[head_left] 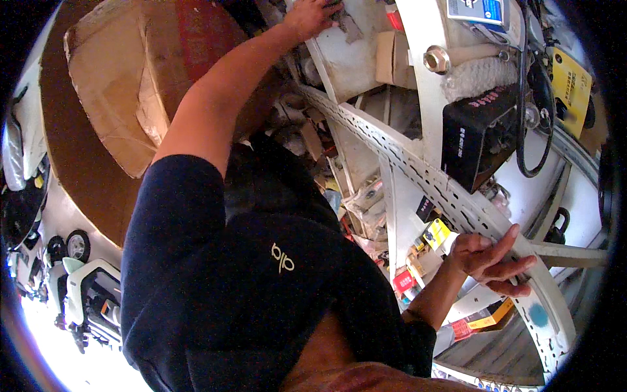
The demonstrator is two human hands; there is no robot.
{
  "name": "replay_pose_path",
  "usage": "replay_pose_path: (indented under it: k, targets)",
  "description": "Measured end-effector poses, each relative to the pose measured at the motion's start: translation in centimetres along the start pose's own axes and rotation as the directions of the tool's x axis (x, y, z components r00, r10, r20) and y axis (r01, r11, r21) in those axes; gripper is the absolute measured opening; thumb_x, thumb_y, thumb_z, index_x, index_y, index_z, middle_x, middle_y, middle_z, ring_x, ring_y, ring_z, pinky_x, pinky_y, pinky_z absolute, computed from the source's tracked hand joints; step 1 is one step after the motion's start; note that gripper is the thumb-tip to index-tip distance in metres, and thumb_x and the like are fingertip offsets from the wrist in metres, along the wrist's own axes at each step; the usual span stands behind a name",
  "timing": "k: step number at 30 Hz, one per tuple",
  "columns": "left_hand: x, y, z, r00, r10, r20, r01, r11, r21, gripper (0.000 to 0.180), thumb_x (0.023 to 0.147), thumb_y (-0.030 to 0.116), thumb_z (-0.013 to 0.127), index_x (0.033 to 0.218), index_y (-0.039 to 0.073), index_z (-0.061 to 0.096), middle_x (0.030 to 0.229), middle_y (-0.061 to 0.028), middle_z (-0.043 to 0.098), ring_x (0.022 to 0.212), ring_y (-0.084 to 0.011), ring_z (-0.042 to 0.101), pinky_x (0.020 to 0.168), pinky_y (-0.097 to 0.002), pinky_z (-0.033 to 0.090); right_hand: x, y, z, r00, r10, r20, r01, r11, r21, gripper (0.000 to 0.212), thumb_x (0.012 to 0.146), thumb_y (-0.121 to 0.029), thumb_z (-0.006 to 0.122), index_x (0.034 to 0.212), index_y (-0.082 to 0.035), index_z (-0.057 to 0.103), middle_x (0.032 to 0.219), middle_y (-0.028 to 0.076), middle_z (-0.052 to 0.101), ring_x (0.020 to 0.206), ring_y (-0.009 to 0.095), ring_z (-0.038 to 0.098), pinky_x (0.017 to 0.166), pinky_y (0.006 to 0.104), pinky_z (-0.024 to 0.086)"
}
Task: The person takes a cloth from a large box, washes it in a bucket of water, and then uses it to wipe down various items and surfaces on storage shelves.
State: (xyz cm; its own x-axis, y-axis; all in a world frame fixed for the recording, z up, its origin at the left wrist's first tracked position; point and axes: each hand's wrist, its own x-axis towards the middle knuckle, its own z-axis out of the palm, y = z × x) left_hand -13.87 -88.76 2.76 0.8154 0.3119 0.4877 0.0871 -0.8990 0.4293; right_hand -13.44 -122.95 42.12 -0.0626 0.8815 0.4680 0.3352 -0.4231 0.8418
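Observation:
My left arm stretches to the top edge of the view, where my left hand (312, 18) lies at a stained white shelf panel (343, 62). Its fingers point right and look apart; the frame cuts off part of them, and I make out nothing held. At the right, my right hand (491, 262) rests against a white slotted metal rack post (424, 173). Its fingers are spread across the post, with the index finger raised and nothing in the palm. Close to the right wrist is a yellow-and-white packet (436, 233).
A large brown cardboard box (108, 78) stands at the upper left. On the rack are a black box (477, 140), a bubble-wrapped part (480, 77), a small carton (394, 60) and a hanging black cable (521, 124). Small wheels (78, 245) show at the far left.

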Motion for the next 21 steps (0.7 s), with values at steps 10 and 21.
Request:
replay_pose_path:
  k: [10,21]
  targets:
    - [-3.6,11.3,5.9,0.875,-0.312,0.371,0.436,0.84,-0.322,0.022,0.081,0.02,0.057,0.098,0.007,0.063,0.102,-0.0157,0.056,0.096,-0.0357,0.054,0.082,-0.0433,0.047,0.2,-0.5,-0.2,0.999,-0.035,0.018,0.034,0.999,0.035,0.048,0.094,-0.036,0.027,0.101,-0.012,0.068,0.133,0.016,0.046,0.137,0.038,0.015,0.107,0.0555,0.012]
    - [-7.0,14.2,3.1,0.835,-0.022,0.55,0.176,0.958,-0.229,0.036,0.08,0.019,0.057,0.111,0.002,0.055,0.108,-0.0207,0.052,0.1,-0.0377,0.053,0.089,-0.0449,0.045,-0.4,0.0,0.1,0.999,0.041,0.002,-0.041,0.999,0.011,0.043,0.092,-0.031,0.028,0.1,-0.015,0.068,0.133,0.015,0.047,0.136,0.039,0.017,0.108,0.0543,0.011]
